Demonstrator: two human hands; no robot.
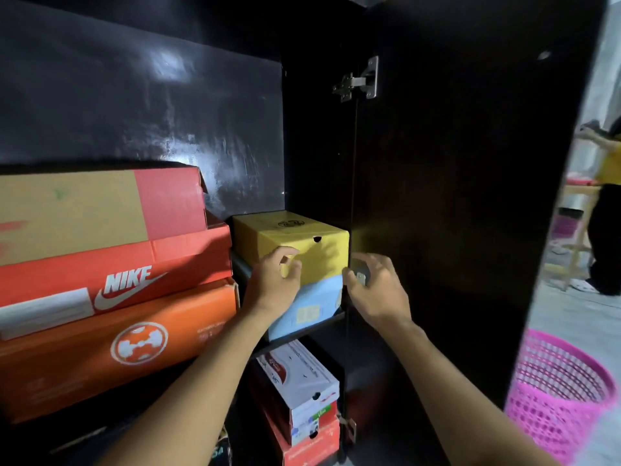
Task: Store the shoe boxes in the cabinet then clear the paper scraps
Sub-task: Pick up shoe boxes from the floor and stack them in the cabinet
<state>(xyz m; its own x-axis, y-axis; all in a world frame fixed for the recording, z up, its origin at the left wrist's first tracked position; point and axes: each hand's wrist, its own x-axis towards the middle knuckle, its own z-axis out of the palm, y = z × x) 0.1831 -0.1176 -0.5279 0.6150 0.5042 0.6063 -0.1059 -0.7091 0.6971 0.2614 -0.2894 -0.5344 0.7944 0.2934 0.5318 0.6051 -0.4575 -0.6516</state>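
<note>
Shoebox in yellow card (pixel 292 240) sits inside the cabinet (pixel 134 95), stacked on a pale blue box (pixel 312 307), probably to fill the narrow bay beside the orange boxes (pixel 117 270). The left hand (pixel 272 280) curls against its front face and the right hand (pixel 376 290) is at its right corner, hands apart. I cannot tell whether either grips. A pink basket (pixel 554 391) stands beyond the open door (pixel 453 196), likely for scraps.

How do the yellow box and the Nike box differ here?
The yellow box is small, topping a light blue box; the red Nike box is longer, sandwiched mid-stack. The left hand and right hand are at the yellow box, not the Nike box. Both are cardboard.
</note>
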